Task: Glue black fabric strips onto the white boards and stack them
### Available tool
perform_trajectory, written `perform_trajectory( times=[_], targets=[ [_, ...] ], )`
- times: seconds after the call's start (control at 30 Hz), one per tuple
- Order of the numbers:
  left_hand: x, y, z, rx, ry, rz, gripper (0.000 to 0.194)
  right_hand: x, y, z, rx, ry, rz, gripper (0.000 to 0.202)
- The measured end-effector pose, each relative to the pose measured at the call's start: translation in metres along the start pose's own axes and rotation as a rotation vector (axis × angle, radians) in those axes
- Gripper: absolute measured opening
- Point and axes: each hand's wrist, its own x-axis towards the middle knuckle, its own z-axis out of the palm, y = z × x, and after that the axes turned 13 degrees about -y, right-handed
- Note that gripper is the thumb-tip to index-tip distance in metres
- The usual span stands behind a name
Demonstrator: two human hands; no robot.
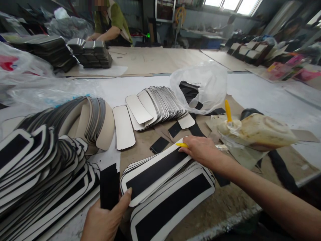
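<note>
My left hand (105, 217) is at the lower centre, closed around a bundle of black strips (109, 187), its thumb on the near left end of a white-edged panel (155, 172) with a black centre. At that panel's far right end, my right hand (200, 150) grips a yellow-handled brush (182, 145), its bristle end pointing right behind the hand. Beneath and in front lie more such panels (173, 209), fanned out. Beyond them rests a row of plain white pieces (140, 110). Small black pieces (159, 145) lie on the brown board.
Stacks of bordered panels (45, 174) and curved pieces (100, 124) fill the left. A plastic bag (213, 87) stands behind. To the right is a glue-stained container (265, 130) with another yellow handle (228, 110). A person (112, 23) works across the table near dark stacks (95, 55).
</note>
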Motion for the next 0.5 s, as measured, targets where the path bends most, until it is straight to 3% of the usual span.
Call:
perform_trajectory(
  times=[0.2, 0.3, 0.4, 0.5],
  targets=[
    [0.001, -0.003, 0.001, -0.080, -0.074, -0.059, 0.044, -0.013, 0.009, -0.005, -0.061, 0.106, 0.125, 0.031],
    [0.001, -0.005, 0.001, -0.141, -0.047, -0.087, 0.045, -0.022, 0.020, -0.002, -0.011, 0.175, 0.179, 0.031],
    [0.001, -0.009, 0.002, -0.215, -0.016, -0.084, 0.048, -0.028, 0.026, 0.005, 0.087, 0.182, 0.129, 0.026],
    [0.000, -0.011, 0.003, -0.296, -0.061, -0.059, 0.044, -0.029, 0.022, 0.013, 0.165, 0.163, 0.075, 0.022]
  ],
)
